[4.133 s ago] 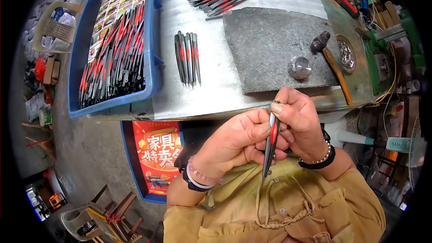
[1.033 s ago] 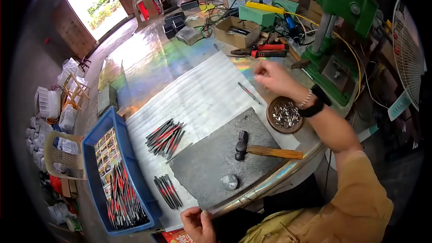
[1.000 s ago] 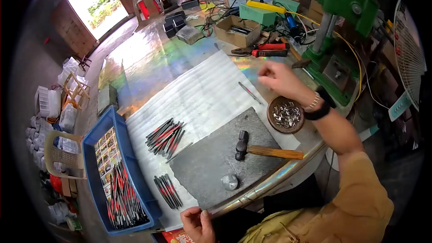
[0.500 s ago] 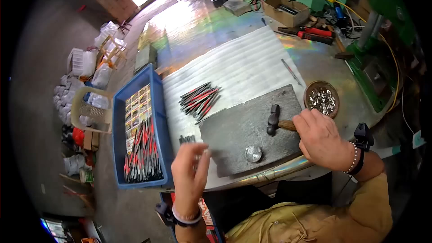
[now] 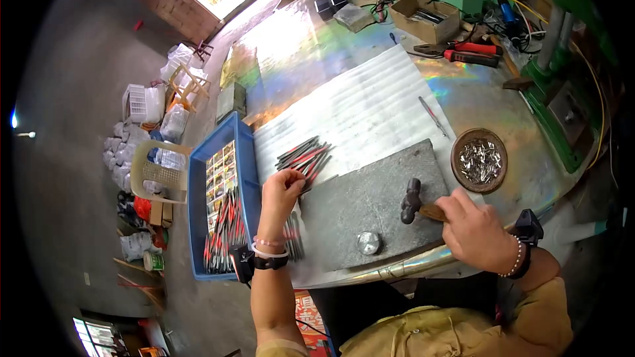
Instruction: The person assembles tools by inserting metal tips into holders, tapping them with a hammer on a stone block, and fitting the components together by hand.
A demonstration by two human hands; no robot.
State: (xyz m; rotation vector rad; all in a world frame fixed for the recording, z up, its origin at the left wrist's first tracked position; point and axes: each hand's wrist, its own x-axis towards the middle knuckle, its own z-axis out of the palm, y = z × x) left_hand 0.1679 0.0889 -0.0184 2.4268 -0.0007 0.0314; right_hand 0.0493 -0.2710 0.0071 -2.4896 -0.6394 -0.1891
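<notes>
My left hand [image 5: 281, 197] is at the near end of a loose pile of black and red tools [image 5: 305, 155], fingers pinched together; what lies between them is too small to make out. My right hand [image 5: 471, 230] is wrapped round the wooden handle of a hammer [image 5: 411, 201], whose dark head is over the grey stone slab [image 5: 370, 205]. A round metal block [image 5: 368, 243] rests on the slab near its front edge. Partly hidden behind my left wrist lies a row of tools [image 5: 293, 238].
A blue crate [image 5: 249, 192] of similar tools stands at the left. Right of the slab is a round bowl [image 5: 479, 160] of small metal pieces. One single tool [image 5: 433, 116] lies on the white foam sheet [image 5: 357, 102]. Pliers [image 5: 463, 52] and a green press [image 5: 562, 112] are farther right.
My right hand has come back from beyond the bowl and taken hold of the hammer handle. My left hand has moved from the table's front edge up to the loose pile. The view has shifted.
</notes>
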